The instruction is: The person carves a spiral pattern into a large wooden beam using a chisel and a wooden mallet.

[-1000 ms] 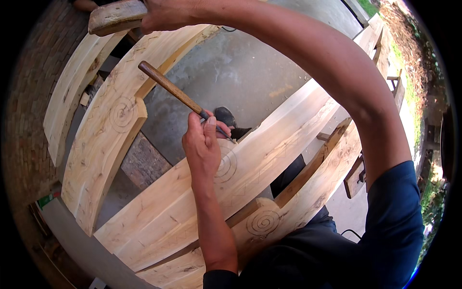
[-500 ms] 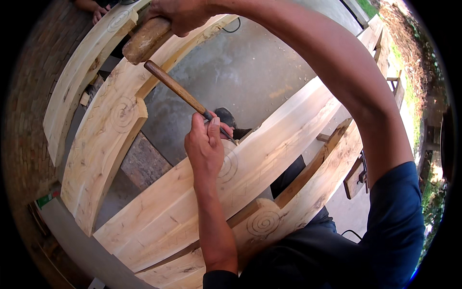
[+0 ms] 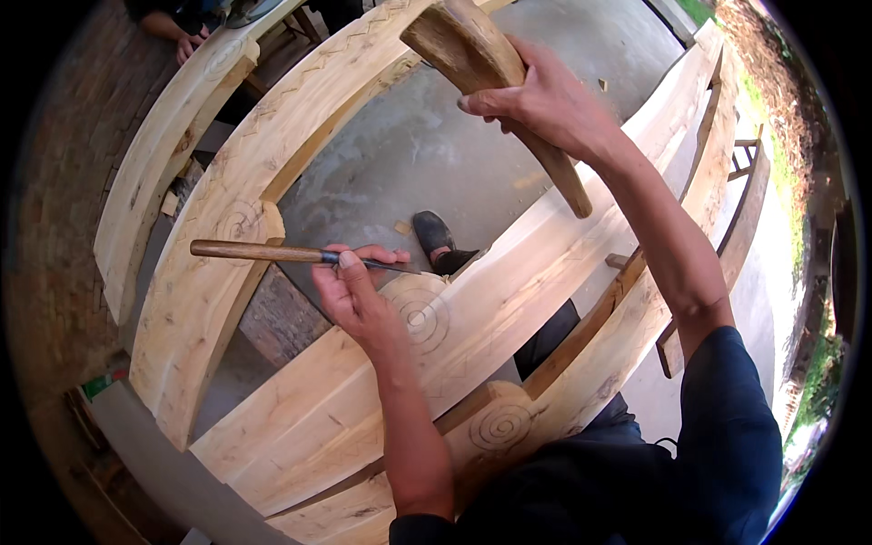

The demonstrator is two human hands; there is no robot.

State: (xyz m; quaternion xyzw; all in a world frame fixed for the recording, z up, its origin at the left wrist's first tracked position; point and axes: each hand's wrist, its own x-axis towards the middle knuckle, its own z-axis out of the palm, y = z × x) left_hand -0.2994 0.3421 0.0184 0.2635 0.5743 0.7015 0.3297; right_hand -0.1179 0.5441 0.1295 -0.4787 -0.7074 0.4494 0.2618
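My left hand (image 3: 359,295) is closed around a chisel (image 3: 259,252) with a long brown wooden handle pointing left. Its dark metal blade sticks out to the right, just above the rounded bump of a pale timber (image 3: 509,282). Pencilled rings mark that bump, and zigzag lines run along the timber. In my right hand (image 3: 549,100) is a wooden mallet (image 3: 468,45), raised at the upper middle, its head to the upper left and its tapered handle slanting down to the right. The mallet is well apart from the chisel.
A second curved timber (image 3: 195,291) lies left, with another (image 3: 163,163) beyond it. Close to my body is one with a drawn spiral (image 3: 500,427). A rough wood block (image 3: 283,318) sits between timbers. Another person's hand (image 3: 191,44) rests at the upper left. A shoe (image 3: 434,232) stands on the concrete floor.
My right hand has swung the mallet rightward, away from the chisel's handle end. The chisel has tipped from steep to nearly level, its tip drawn back left from the timber's notch. A wood chip now lies near the shoe.
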